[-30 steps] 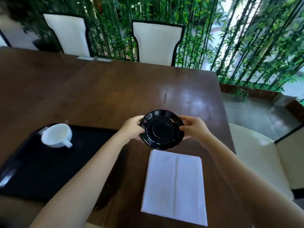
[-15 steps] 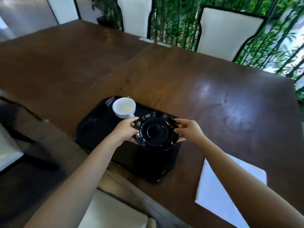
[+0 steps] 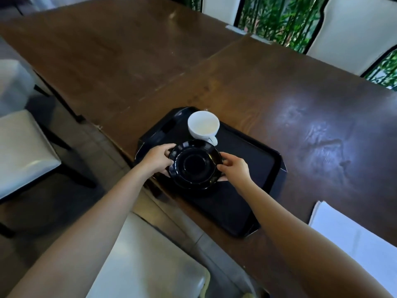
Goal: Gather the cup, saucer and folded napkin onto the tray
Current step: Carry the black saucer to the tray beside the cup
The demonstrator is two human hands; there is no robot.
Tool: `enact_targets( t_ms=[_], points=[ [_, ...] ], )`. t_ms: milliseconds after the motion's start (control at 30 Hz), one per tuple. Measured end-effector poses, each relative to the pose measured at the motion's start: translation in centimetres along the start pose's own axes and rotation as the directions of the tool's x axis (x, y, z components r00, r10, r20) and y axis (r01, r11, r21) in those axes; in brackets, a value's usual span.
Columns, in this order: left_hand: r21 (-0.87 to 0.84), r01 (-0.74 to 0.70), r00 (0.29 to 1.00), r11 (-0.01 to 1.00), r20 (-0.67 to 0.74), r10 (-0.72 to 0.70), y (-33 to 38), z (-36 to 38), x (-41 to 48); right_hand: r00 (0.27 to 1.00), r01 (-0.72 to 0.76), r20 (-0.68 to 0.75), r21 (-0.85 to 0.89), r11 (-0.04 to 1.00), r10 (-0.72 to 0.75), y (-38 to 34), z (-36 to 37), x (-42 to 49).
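Dark wood counter (image 3: 279,87) carries the tray (image 3: 253,155); your fingers (image 3: 166,150) pinch the saucer (image 3: 194,165) from both sides at centre frame, directly below the cup (image 3: 203,125).

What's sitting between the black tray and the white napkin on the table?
Nothing. In the head view, only bare wooden table separates the tray from the napkin.

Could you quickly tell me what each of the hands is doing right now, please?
Left hand: closed on the left rim of the black saucer, over the tray.
Right hand: closed on the saucer's right rim.
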State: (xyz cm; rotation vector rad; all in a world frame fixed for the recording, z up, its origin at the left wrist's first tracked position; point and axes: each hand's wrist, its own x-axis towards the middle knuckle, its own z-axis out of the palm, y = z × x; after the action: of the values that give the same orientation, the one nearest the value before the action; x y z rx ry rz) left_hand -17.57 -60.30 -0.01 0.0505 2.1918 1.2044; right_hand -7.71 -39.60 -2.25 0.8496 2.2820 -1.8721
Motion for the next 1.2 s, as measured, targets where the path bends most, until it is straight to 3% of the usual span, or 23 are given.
enact_targets(
  t_ms=[567,800,1200],
  points=[
    [0.077,0.048,0.998,0.996,0.024,-0.05,-0.9,-1.7,3.3,0.999,-0.034,-0.027,-0.079,0.996,0.032,0.7,3.4,2.6],
    [0.161,-0.002,1.0,0.987,0.01,0.0,-1.2,-1.9,3.8,0.999,-0.033,-0.042,-0.096,0.995,0.029,0.8,3.6,2.9],
    [0.201,0.009,1.0,0.979,0.011,-0.012,-1.4,-2.1,4.3,0.996,-0.083,0.023,-0.107,0.991,0.086,0.4,3.4,3.1]
  ],
)
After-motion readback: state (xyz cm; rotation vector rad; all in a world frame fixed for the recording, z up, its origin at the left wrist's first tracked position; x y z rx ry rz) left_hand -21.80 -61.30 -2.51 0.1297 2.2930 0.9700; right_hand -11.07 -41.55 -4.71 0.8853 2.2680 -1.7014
